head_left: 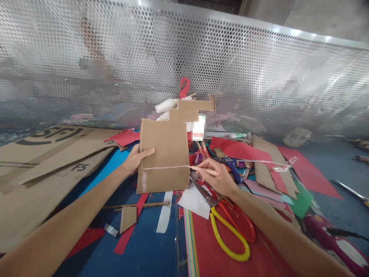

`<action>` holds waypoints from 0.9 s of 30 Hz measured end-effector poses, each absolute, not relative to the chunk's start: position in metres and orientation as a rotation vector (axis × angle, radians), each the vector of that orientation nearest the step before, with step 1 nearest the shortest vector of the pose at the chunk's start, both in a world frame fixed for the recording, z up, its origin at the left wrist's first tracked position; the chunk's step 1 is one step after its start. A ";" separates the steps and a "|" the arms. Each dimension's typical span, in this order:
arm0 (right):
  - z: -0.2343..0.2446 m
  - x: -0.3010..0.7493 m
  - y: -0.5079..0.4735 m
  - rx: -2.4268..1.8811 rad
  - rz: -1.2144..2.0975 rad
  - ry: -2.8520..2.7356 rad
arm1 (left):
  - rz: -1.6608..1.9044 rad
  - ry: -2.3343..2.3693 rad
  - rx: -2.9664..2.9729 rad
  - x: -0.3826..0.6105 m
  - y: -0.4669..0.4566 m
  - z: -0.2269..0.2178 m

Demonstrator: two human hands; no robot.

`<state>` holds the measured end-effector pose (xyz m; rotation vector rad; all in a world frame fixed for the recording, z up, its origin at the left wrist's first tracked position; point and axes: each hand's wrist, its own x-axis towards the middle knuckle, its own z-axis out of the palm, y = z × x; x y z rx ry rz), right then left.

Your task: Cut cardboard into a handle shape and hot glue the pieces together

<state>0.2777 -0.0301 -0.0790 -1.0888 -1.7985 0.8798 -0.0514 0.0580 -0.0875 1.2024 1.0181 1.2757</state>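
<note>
My left hand [138,158] grips the left edge of a brown cardboard piece [165,144], thumb across its front. The cardboard stands tilted up, with a stepped upper edge. A pale line runs across its lower part, and short pale strokes show at the lower left. In my right hand [217,175] is a slim, light pinkish pencil-like stick [208,170], its tip at the right end of the line. Below that hand lie large scissors [230,230] with one yellow and one red handle loop. A white paper scrap [196,203] is beside the blades.
A perforated metal panel [144,50] rises behind the blue table [141,246]. Large cardboard sheets [57,154] lie at left. Red paper [308,169], a blue glue gun [238,171] and other scraps crowd the right. A purple tool [328,238] with a black cord sits front right.
</note>
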 end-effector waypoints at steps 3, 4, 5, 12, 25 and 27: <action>-0.078 0.278 -0.030 -1.128 0.850 -1.872 | 1.278 1.023 1.209 -0.051 0.058 -0.088; -0.078 0.278 -0.031 -1.135 0.840 -1.887 | 1.276 1.027 1.210 -0.051 0.058 -0.087; -0.077 0.278 -0.031 -1.134 0.835 -1.889 | 1.276 1.030 1.211 -0.051 0.058 -0.087; -0.075 0.280 -0.031 -1.113 0.848 -1.913 | 1.270 1.049 1.224 -0.051 0.057 -0.086; -0.072 0.279 -0.030 -1.097 0.740 -2.043 | 1.283 1.061 1.209 -0.051 0.057 -0.085; -0.072 0.279 -0.031 -1.107 0.770 -1.998 | 1.280 1.063 1.206 -0.051 0.056 -0.085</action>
